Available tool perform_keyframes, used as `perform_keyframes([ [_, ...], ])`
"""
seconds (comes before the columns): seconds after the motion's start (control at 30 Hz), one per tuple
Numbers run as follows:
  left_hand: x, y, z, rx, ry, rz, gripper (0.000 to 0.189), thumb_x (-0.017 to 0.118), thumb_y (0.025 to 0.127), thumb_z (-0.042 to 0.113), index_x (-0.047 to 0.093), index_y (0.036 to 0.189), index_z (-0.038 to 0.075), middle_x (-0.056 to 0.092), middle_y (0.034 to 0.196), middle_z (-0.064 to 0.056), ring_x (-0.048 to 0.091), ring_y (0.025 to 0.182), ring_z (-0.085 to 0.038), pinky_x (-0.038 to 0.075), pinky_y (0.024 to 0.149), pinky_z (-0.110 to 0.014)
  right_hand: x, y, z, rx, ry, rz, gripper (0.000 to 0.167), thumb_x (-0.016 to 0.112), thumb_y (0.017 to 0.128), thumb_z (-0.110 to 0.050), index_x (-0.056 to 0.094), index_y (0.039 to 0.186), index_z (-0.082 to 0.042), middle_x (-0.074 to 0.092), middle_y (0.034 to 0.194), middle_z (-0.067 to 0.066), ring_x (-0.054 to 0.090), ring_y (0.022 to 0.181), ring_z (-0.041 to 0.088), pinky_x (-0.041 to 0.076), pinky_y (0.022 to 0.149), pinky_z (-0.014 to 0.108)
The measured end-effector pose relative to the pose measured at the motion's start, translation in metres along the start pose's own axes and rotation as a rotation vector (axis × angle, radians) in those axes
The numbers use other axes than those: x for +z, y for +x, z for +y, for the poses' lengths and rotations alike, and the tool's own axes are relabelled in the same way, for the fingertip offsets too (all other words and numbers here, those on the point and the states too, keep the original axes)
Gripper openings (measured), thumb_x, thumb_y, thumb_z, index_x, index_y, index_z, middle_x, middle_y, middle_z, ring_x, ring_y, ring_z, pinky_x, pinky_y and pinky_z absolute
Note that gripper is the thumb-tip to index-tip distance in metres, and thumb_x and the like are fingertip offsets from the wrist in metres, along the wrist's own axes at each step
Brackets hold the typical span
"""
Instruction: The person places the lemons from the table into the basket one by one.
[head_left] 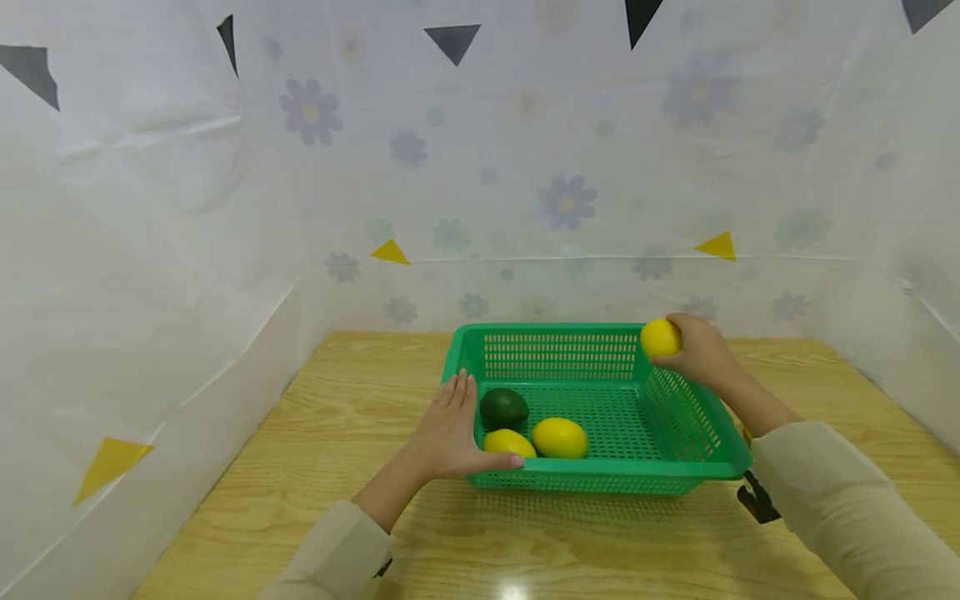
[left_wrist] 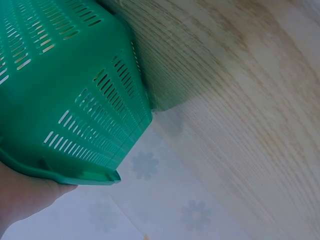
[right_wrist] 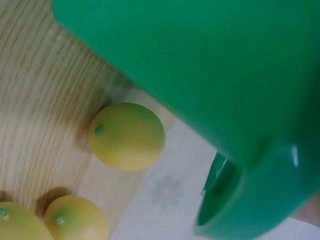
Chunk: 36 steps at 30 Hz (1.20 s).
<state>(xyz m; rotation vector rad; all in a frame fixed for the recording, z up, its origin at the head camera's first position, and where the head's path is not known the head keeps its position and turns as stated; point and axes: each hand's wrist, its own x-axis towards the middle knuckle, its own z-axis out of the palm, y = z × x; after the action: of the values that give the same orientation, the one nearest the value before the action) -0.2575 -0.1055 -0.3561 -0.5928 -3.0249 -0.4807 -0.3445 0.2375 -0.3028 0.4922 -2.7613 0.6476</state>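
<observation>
A green plastic basket [head_left: 600,468] with slotted walls stands on the table. My left hand [head_left: 444,433] rests on its near left corner, fingers straight along the left rim and thumb lying over the front rim. Above the far right corner, my right hand [head_left: 699,354] holds a yellow lemon [head_left: 660,339] between thumb and fingers. Inside the basket, on the left, lie a dark green avocado [head_left: 503,408] and two lemons, one lemon [head_left: 560,438] beside the other lemon [head_left: 510,444]. The right wrist view does not show the held lemon.
In the right wrist view, three yellow-green fruits lie on the table outside the basket; one fruit [right_wrist: 127,136] is close to its wall. The wooden table [head_left: 330,433] ends at white flowered sheeting [head_left: 487,217] at the back and sides.
</observation>
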Motion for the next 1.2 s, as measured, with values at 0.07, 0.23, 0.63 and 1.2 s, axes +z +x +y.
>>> perform_keyframes([
  [0.07,0.0,0.0,0.0,0.0,-0.003,-0.001,0.12,0.05,0.072,0.079,0.004,0.148,-0.002,-0.002,0.155,-0.018,0.0,0.145,-0.03,0.006,0.119,-0.046,0.0,0.0,-0.001,-0.01,0.01,-0.001,0.066,0.071,0.077,-0.011,0.038,0.126,0.022,0.045,0.12,0.04,0.05,0.098,0.05,0.046,0.079,0.058],
  [0.23,0.0,0.0,0.0,0.005,-0.004,0.001,0.122,0.046,0.07,0.082,0.004,0.148,-0.002,-0.002,0.155,-0.018,0.0,0.145,-0.03,0.006,0.118,-0.046,0.002,0.0,-0.002,-0.029,0.02,-0.019,0.063,0.07,0.078,-0.012,0.041,0.124,0.02,0.049,0.116,0.038,0.053,0.091,0.045,0.049,0.073,0.052],
  [0.63,0.0,0.0,-0.001,0.017,-0.004,0.007,0.125,0.04,0.068,0.087,0.005,0.148,-0.002,-0.002,0.155,-0.019,0.0,0.145,-0.03,0.006,0.118,-0.046,0.005,0.001,-0.002,-0.02,0.053,-0.08,0.067,0.071,0.079,-0.016,0.04,0.126,0.02,0.051,0.112,0.037,0.055,0.087,0.04,0.05,0.068,0.046],
  [1.2,-0.001,-0.001,0.0,0.02,0.011,0.007,0.128,0.036,0.066,0.09,0.004,0.148,-0.002,-0.002,0.155,-0.019,0.0,0.145,-0.031,0.005,0.118,-0.046,0.022,-0.009,-0.007,-0.152,-0.036,-0.187,0.067,0.077,0.072,-0.016,0.047,0.119,0.02,0.056,0.107,0.033,0.057,0.086,0.037,0.051,0.068,0.043],
])
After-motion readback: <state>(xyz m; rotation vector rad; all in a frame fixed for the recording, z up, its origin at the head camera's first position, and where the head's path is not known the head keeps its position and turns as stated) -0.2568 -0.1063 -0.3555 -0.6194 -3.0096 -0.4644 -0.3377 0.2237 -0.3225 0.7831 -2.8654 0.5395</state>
